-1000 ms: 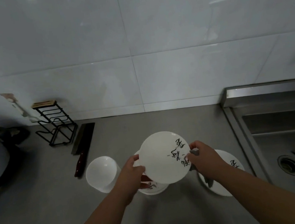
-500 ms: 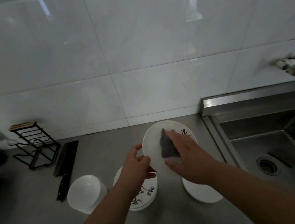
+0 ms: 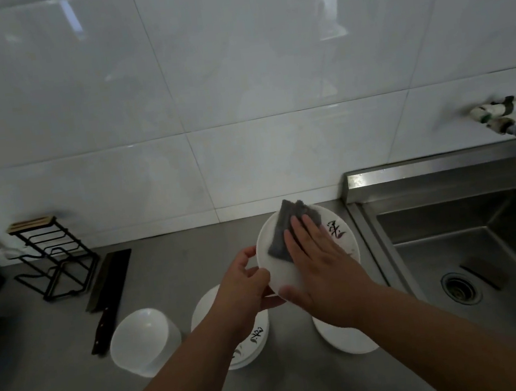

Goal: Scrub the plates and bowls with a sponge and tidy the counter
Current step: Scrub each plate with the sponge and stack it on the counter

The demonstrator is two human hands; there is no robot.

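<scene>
The plate (image 3: 279, 277) is held tilted above the worktop (image 3: 168, 271), beside the sink (image 3: 482, 232). The left hand (image 3: 244, 281) pinches its left rim between thumb and curled fingers. The right hand (image 3: 320, 262) lies flat, fingers straight and together, pressing a grey sponge (image 3: 282, 231) against the plate's face. Below sit stacked plates (image 3: 254, 335), a white bowl (image 3: 141, 339) and another white dish (image 3: 342, 337).
</scene>
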